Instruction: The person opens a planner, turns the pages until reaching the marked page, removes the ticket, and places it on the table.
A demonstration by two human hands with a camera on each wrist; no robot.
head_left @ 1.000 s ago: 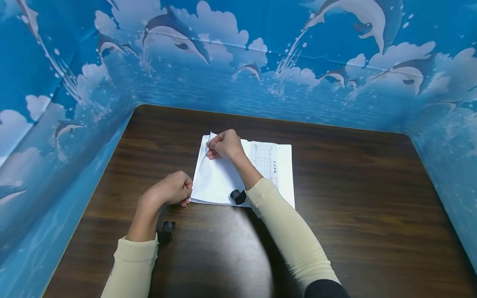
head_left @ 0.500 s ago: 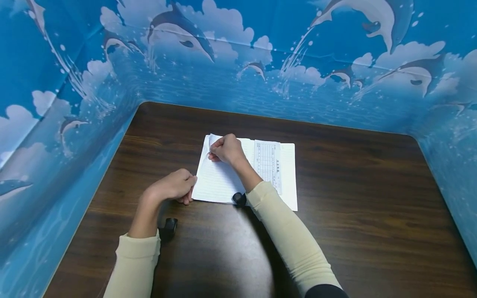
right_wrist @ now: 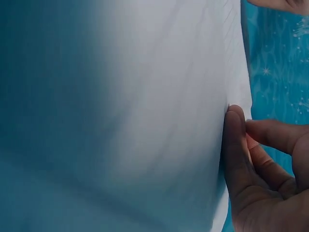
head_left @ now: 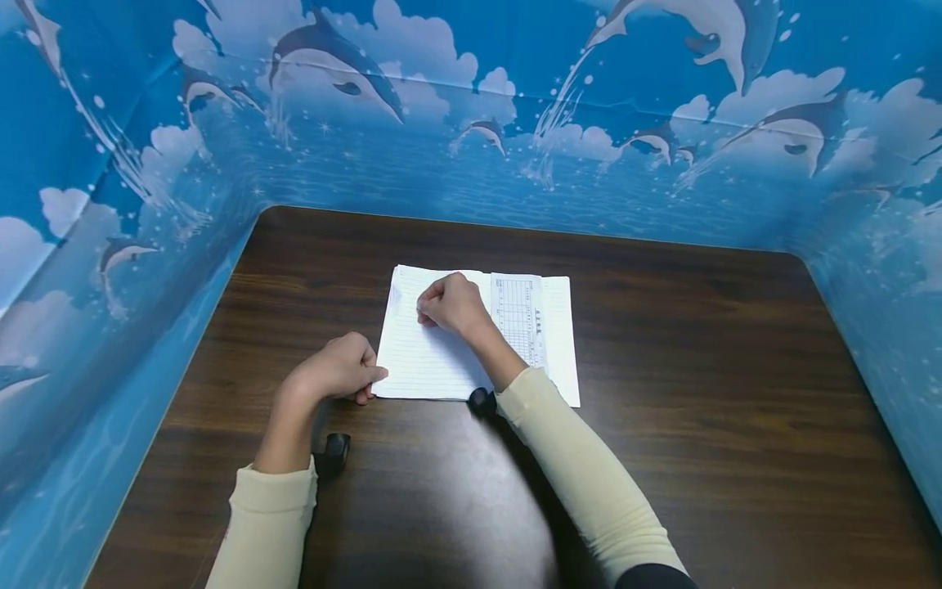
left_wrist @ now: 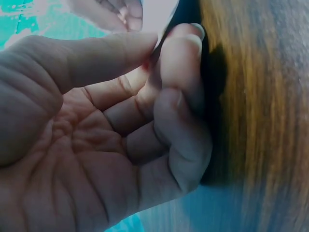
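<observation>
An open notebook [head_left: 412, 360] with white ruled pages lies on the table. Its left corner is between the thumb and curled fingers of my left hand [head_left: 338, 368]; in the left wrist view, the thumb presses on the white paper [left_wrist: 157, 14] from above, fingers beneath. Over the left-hand page, my right hand [head_left: 458, 309] has curled fingers, thumb and index finger together. In the right wrist view these pinch at the edge of a page [right_wrist: 159, 72] that fills much of the picture. The hand in the head view hides part of the page beneath it.
A printed table sheet [head_left: 518, 315] lies on the notebook's right side. Small black devices [head_left: 336, 450] sit at both wrists. Dark wood-grain tabletop [head_left: 699, 393] surrounds the notebook, with a blue dolphin-print curtain [head_left: 412, 180] behind and at the sides.
The raised leaf at the notebook's upper left has come down nearly flat. My right hand has shifted slightly right and toward me. The left thumb has straightened onto the page corner.
</observation>
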